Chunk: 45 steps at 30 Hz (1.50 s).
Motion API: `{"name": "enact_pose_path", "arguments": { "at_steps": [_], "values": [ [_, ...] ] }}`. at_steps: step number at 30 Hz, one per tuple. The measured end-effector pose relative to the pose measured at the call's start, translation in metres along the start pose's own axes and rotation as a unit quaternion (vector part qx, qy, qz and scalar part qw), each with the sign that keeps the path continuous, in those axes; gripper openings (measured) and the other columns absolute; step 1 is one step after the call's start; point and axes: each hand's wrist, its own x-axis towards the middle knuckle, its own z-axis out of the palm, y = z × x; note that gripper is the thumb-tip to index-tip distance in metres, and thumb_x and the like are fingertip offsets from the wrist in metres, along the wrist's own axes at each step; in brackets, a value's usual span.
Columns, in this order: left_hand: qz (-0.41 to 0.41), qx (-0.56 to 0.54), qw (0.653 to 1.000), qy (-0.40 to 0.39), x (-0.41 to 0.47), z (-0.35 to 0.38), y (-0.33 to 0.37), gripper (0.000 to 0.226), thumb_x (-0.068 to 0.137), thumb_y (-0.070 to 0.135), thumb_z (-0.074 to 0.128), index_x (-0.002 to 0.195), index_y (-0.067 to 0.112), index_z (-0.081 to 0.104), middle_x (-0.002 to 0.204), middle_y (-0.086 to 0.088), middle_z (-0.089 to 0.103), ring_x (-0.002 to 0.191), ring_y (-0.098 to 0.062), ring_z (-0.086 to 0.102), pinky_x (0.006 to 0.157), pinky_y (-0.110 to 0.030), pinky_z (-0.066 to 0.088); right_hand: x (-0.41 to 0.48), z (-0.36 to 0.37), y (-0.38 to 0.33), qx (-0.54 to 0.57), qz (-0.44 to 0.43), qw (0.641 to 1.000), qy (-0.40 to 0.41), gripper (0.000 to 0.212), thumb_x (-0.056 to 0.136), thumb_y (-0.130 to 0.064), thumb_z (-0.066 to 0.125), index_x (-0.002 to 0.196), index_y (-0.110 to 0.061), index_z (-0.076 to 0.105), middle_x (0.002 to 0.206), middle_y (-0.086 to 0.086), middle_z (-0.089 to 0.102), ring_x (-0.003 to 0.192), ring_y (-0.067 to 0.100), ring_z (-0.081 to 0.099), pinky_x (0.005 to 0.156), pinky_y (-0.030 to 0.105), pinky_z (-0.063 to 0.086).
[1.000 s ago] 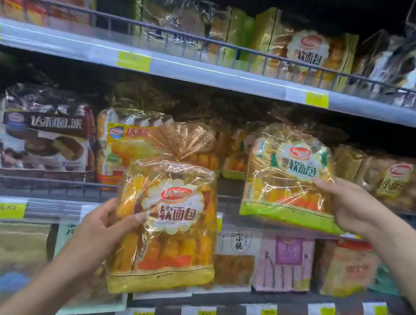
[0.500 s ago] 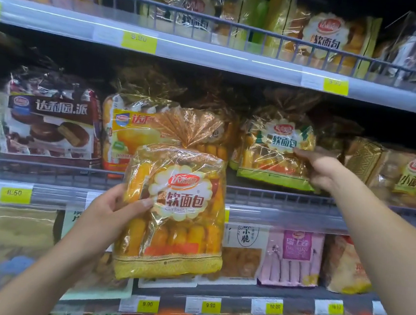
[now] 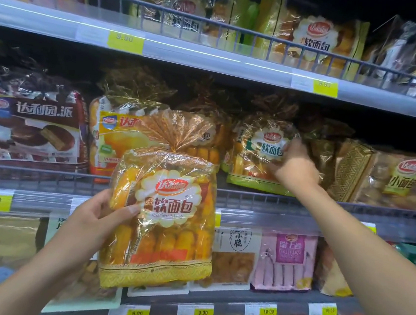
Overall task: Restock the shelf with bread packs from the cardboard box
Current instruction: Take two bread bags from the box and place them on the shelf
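- Your left grip [image 3: 97,220] is clamped on the yellow bread pack [image 3: 162,219], with the thumb across its front. It holds the pack upright in front of the middle shelf [image 3: 350,213].
- Your right grip [image 3: 297,166] has its fingers curled round the right edge of the green-edged bread pack [image 3: 256,154]. That pack stands on the shelf behind the rail, just beside the brown packs [image 3: 400,177].

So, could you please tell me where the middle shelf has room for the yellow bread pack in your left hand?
Only a narrow strip of shelf floor shows, between the packs behind your yellow pack and the green-trimmed pack the right hand holds. Headroom is open above. Either side is crowded: pie pack against orange pack, gold pack against small-bread pack.
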Motion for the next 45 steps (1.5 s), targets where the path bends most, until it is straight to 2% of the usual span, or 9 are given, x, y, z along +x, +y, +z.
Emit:
{"name": "enact_pose_path", "arguments": {
  "at_steps": [4,14,24,27,30,32,37,42,45],
  "values": [
    [-0.006,-0.006,1.000,-0.003,0.001,0.000,0.001,0.027,0.089,0.031,0.069,0.116,0.028,0.068,0.102,-0.005,0.079,0.090,-0.030,0.077,0.090,-0.058,0.056,0.001,0.016,-0.007,-0.003,-0.038,0.984,-0.171,0.042,0.076,-0.048,0.082,0.098,-0.031,0.051,0.101,-0.004,0.062,0.087,0.019,0.061,0.081,0.038,0.055],
    [0.004,-0.026,1.000,-0.008,-0.002,0.001,0.004,0.031,0.084,0.031,0.070,0.114,0.024,0.068,0.100,-0.003,0.080,0.086,-0.026,0.078,0.071,-0.041,0.058,0.026,0.043,-0.006,-0.049,-0.044,0.988,-0.136,0.041,0.078,-0.037,0.081,0.097,-0.030,0.046,0.093,-0.005,0.059,0.084,0.019,0.060,0.079,0.040,0.056],
    [0.010,-0.039,0.999,-0.021,-0.004,0.005,0.014,0.027,0.089,0.029,0.070,0.115,0.027,0.069,0.104,-0.003,0.079,0.092,-0.026,0.077,0.084,-0.048,0.058,0.031,0.046,0.003,-0.059,-0.081,0.978,-0.182,0.026,0.094,-0.022,0.059,0.119,-0.027,0.051,0.118,0.004,0.060,0.103,0.024,0.059,0.088,0.037,0.051],
    [0.013,-0.044,0.998,-0.032,-0.005,0.013,0.021,0.028,0.089,0.029,0.070,0.116,0.025,0.068,0.104,-0.004,0.079,0.094,-0.027,0.077,0.088,-0.051,0.058,0.015,0.025,-0.001,0.013,-0.094,0.981,-0.167,0.030,0.097,-0.012,0.052,0.126,-0.018,0.058,0.115,0.007,0.063,0.092,0.022,0.062,0.073,0.029,0.052],
    [0.006,-0.057,0.997,-0.043,-0.005,0.025,0.029,0.029,0.090,0.030,0.071,0.118,0.024,0.068,0.107,-0.003,0.079,0.099,-0.028,0.076,0.091,-0.052,0.058,-0.020,-0.008,-0.011,0.151,-0.141,0.970,-0.125,0.016,0.097,-0.015,0.057,0.107,-0.024,0.066,0.101,0.001,0.070,0.080,0.015,0.066,0.067,0.028,0.056],
    [0.001,-0.068,0.997,-0.042,-0.002,0.034,0.032,0.031,0.088,0.031,0.073,0.118,0.024,0.069,0.107,-0.003,0.079,0.104,-0.029,0.074,0.094,-0.050,0.056,-0.049,-0.030,-0.018,0.246,-0.141,0.938,-0.200,0.011,0.100,-0.027,0.058,0.106,-0.025,0.066,0.100,0.001,0.071,0.078,0.015,0.068,0.065,0.032,0.058],
    [-0.046,-0.137,0.989,-0.040,0.007,0.058,0.045,0.032,0.091,0.032,0.073,0.120,0.021,0.069,0.109,-0.011,0.078,0.108,-0.038,0.071,0.099,-0.059,0.053,-0.106,-0.071,-0.022,0.327,-0.059,0.844,-0.420,0.064,0.083,-0.064,0.056,0.135,-0.028,0.047,0.123,0.000,0.064,0.068,0.015,0.061,0.055,0.026,0.048],
    [-0.061,-0.156,0.985,-0.027,0.013,0.076,0.068,0.076,0.062,0.053,0.092,0.120,0.010,0.069,0.110,-0.015,0.077,0.109,-0.039,0.071,0.099,-0.063,0.052,-0.117,-0.075,-0.018,0.355,-0.022,0.844,-0.400,0.043,0.079,-0.060,0.072,0.115,-0.038,0.063,0.070,-0.005,0.053,0.053,0.008,0.034,0.053,0.027,0.022],
    [-0.063,-0.149,0.985,-0.051,0.019,0.081,0.080,0.051,0.076,0.047,0.085,0.108,0.010,0.076,0.100,-0.014,0.079,0.100,-0.036,0.075,0.095,-0.058,0.056,-0.112,-0.075,-0.017,0.407,0.040,0.839,-0.359,0.031,0.090,-0.047,0.068,0.104,-0.020,0.064,0.063,-0.004,0.035,0.048,0.006,0.023,0.048,0.022,0.018]
  ]
}}
